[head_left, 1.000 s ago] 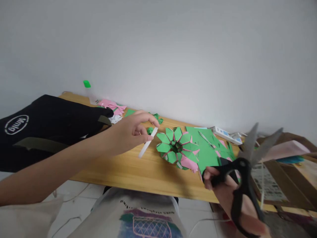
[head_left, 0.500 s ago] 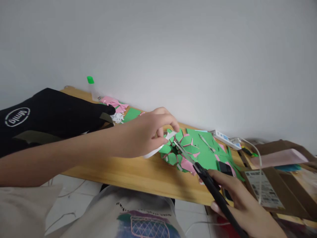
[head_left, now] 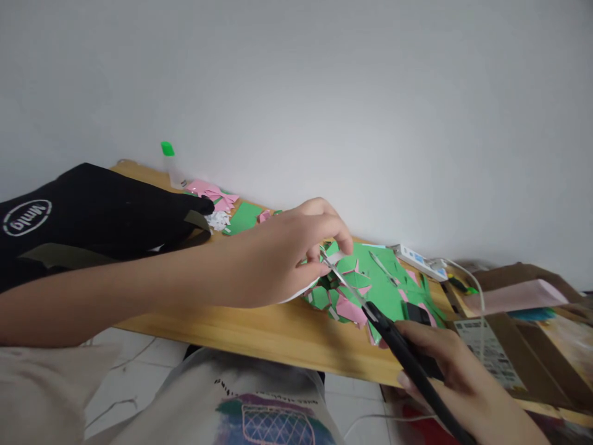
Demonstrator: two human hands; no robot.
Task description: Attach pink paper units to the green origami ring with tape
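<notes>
My left hand (head_left: 296, 256) is closed in a pinch on a white paper strip (head_left: 300, 293), part of which hangs below the palm. In my right hand (head_left: 463, 377) are black-handled scissors (head_left: 403, 352), their metal blades pointing up and left. The blade tips lie at the strip by my left fingertips; whether they touch it I cannot tell. Beneath, on the wooden table (head_left: 278, 334), sits a ring of folded green and pink paper pieces (head_left: 349, 309), partly hidden by my left hand.
Left: a black bag (head_left: 111, 216), a green-capped bottle (head_left: 172, 170), pink folded papers (head_left: 213, 193) and white scraps (head_left: 218, 220). Right: green sheets (head_left: 384, 278), a dark phone (head_left: 417, 314), a power strip (head_left: 419, 262) with a cable, and cardboard (head_left: 537, 352). A wall stands behind.
My left hand has moved a little to the right, covering more of the paper ring. The scissor blades now meet the left fingertips more closely.
</notes>
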